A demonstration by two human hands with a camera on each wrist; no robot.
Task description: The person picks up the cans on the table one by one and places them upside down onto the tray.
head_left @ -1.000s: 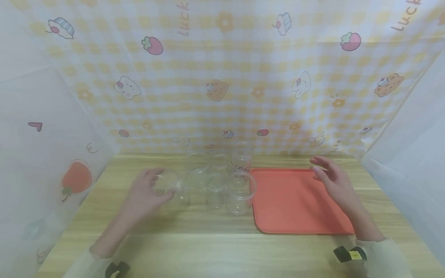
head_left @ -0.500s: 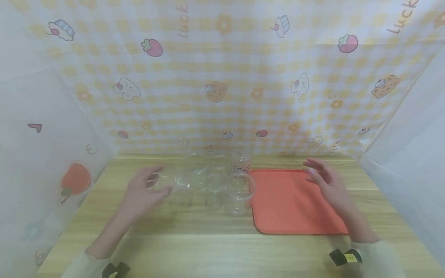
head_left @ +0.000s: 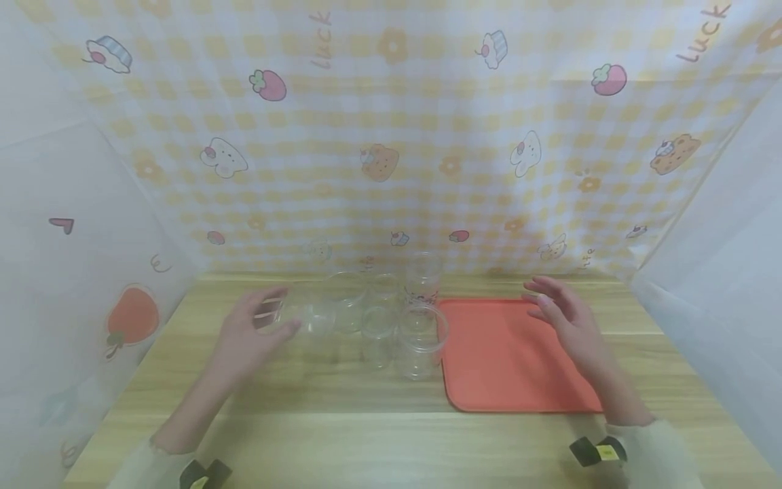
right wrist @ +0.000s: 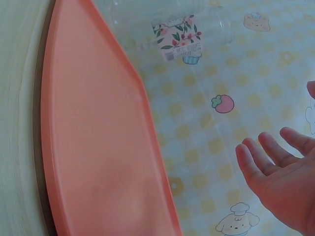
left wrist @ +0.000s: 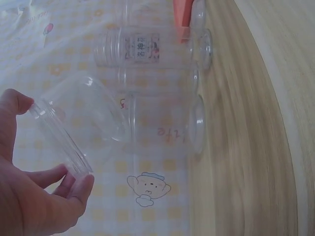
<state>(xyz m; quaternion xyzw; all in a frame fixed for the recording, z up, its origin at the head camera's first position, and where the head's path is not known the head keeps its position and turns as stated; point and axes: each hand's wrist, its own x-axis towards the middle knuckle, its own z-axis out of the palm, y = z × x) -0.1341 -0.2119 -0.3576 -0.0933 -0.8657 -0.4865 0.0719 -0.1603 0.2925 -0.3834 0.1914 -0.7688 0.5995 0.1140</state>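
My left hand [head_left: 247,339] grips a clear plastic jar [left wrist: 86,115] by its threaded rim, thumb on one side and fingers on the other. The jar is tilted in the left wrist view, its base toward the other jars. Just right of it in the head view stand several more clear jars [head_left: 379,322]. One tall jar [left wrist: 147,46] at the back of that group carries a printed label with flowers. My right hand [head_left: 571,329] hovers over the right part of the orange-red tray [head_left: 507,356], fingers loosely spread and holding nothing.
The tray lies flat on the wood-grain table [head_left: 342,445], its left edge close beside the jars. A checked cloth [head_left: 452,122] with cartoon prints hangs behind, and pale sheets [head_left: 67,272] flank both sides.
The jar in my left hand has tipped over further, while that hand shifts only slightly left. My right hand has drifted left over the tray. The standing jars stay put.
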